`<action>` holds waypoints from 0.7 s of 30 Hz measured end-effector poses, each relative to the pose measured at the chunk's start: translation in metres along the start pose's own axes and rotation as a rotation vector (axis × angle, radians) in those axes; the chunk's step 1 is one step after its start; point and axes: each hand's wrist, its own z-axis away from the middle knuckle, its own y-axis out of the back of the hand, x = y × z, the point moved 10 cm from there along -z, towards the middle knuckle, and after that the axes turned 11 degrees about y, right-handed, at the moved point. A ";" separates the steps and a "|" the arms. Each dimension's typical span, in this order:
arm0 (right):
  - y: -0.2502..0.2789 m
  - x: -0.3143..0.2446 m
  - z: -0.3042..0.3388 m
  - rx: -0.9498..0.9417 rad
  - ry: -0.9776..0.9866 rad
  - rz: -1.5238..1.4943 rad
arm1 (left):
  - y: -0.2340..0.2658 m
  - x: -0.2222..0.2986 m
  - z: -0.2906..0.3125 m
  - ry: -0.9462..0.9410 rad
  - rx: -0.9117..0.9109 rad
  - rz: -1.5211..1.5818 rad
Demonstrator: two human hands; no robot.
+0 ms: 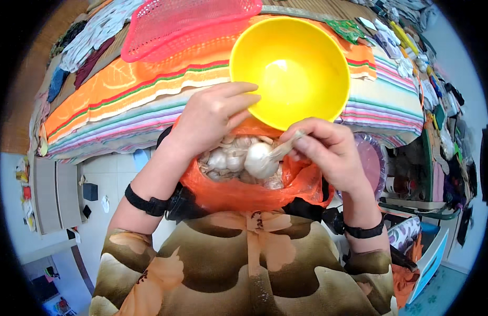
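Note:
My right hand point(328, 150) pinches the dry stalk of a whole garlic bulb point(261, 160) between thumb and fingers. The white bulb hangs over an orange-red plastic bag point(228, 194) in front of me, which holds several more garlic bulbs point(223, 159). To the left, my left hand point(216, 113) has its fingers stretched out and holds nothing. Its fingertips reach the near left side of a large yellow bowl point(289, 68); whether they touch the rim I cannot tell. Nothing shows inside the bowl.
A pink-red mesh basket point(175, 26) lies behind the bowl on the left. Both stand on a bed-like surface with an orange cloth point(117, 84) over a striped one point(123, 124). A plastic-lined pink basin point(369, 158) sits to the right. Clutter lines the far right.

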 end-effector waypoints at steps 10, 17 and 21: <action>-0.029 0.021 -0.001 -0.196 0.096 0.330 | -0.023 -0.008 -0.040 0.071 0.235 -0.064; -0.028 0.031 -0.004 -0.228 0.014 0.318 | -0.016 -0.009 -0.034 0.081 0.113 0.020; -0.025 0.029 0.001 -0.207 0.103 0.335 | -0.021 0.000 -0.035 0.095 -0.054 0.010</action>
